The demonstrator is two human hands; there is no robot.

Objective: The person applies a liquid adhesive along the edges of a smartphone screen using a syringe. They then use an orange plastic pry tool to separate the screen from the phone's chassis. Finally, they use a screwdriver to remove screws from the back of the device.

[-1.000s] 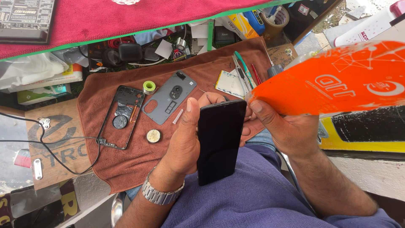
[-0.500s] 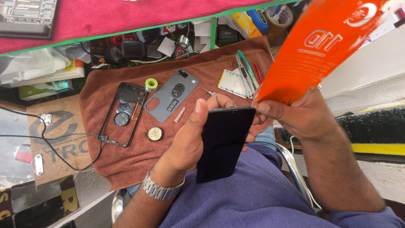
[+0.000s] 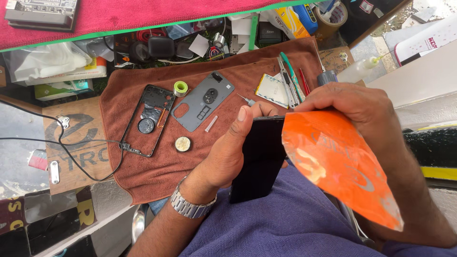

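My left hand (image 3: 227, 152) grips a black phone screen panel (image 3: 256, 162) by its left edge, thumb pointing up, held above my lap. A metal watch (image 3: 191, 203) sits on that wrist. My right hand (image 3: 351, 105) holds the top of a flat orange plastic pouch (image 3: 342, 166), which hangs down over the panel's right side. On the brown cloth (image 3: 157, 176) beyond lie an open phone frame (image 3: 147, 120) and a grey phone back cover (image 3: 202, 101).
The cloth also holds a green tape roll (image 3: 180, 88), a small round tin (image 3: 183, 144), a flat battery (image 3: 272, 89), tweezers and cutters (image 3: 290, 81). A black cable (image 3: 71, 143) crosses the wooden board on the left. Bottles, tape and boxes crowd the far edge.
My right hand swung the orange pouch from raised high at the right down against the phone panel. The left hand kept hold of the panel.
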